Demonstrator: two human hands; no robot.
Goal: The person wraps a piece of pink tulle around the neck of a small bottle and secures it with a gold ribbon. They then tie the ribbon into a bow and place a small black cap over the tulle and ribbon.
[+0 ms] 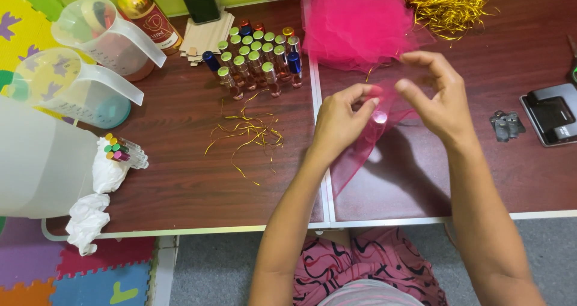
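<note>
On the dark brown table (180, 186), toward its far edge, stands a cluster of small glass vials (257, 57) with green, gold, red and blue caps, upright and packed close together. Loose gold ribbon strands (249, 135) lie scattered just in front of them. Further left are two clear plastic measuring jugs (90, 60), one behind the other, with a gold-capped bottle (144, 12) beside the rear jug. A few more vials lie on their sides (125, 150) at the left edge, next to crumpled white tissue (99, 192). A heap of pink netting (354, 24) sits at the far centre, with a bundle of gold tinsel (448, 3) just to its right. A dark phone-like device (553, 114) and a small grey object (506, 126) lie at the right edge, well apart from the hands.

Nothing stands between the hands and the work. Both forearms reach forward from the near edge. The left hand (339, 123) pinches a sheer pink net pouch (372, 132) between thumb and fingertips; a small pale round item shows at the pinch, too blurred to identify. The pouch hangs down from the fingers toward the table. The right hand (436, 99) is held just beside it, fingers curled and partly spread, thumb tip near the netting; whether it grips the fabric cannot be told.
</note>
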